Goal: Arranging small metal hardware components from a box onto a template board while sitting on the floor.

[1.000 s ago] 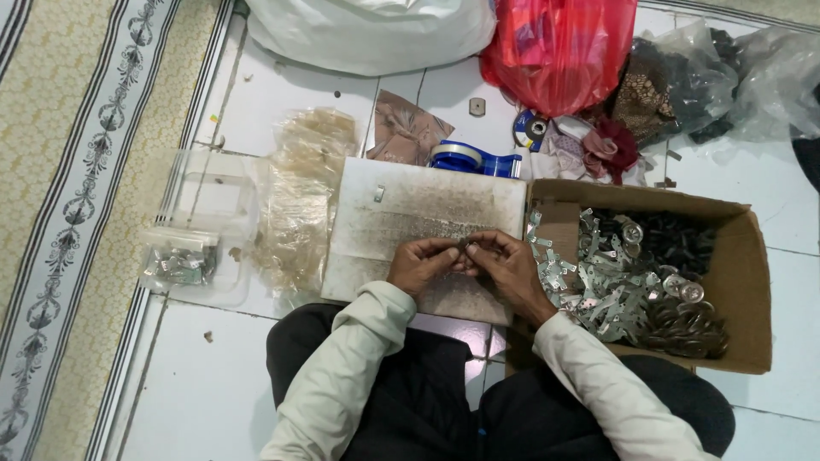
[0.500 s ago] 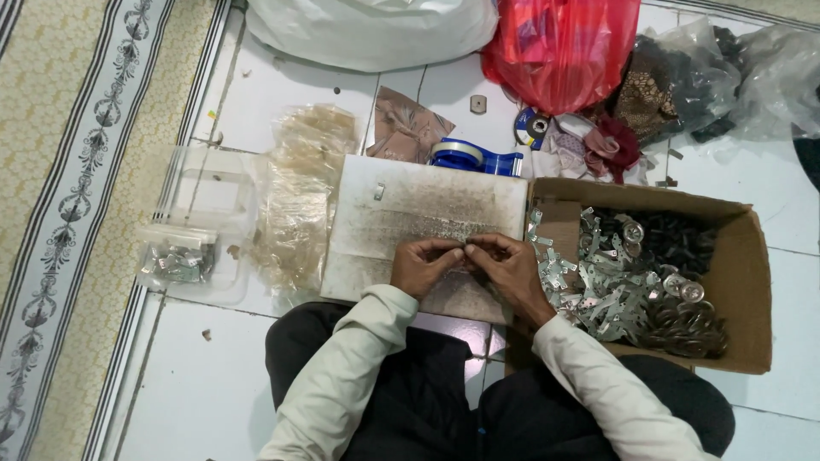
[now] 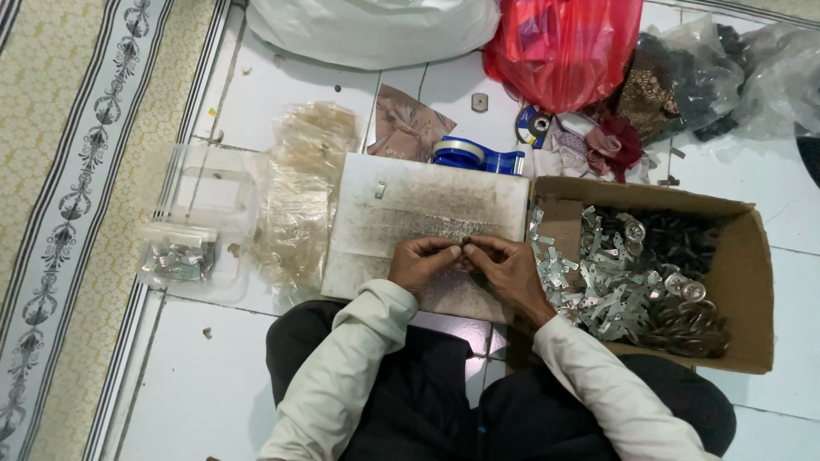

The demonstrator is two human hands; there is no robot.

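While both hands are pinching together over the worn white board, the left hand and right hand are probably gripping a tiny, stiff, light metal piece by its edges.

Cardboard box blocks right; board ahead open.

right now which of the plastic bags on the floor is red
The red bag at the top, right of the big white bag; the bags further right are clear.
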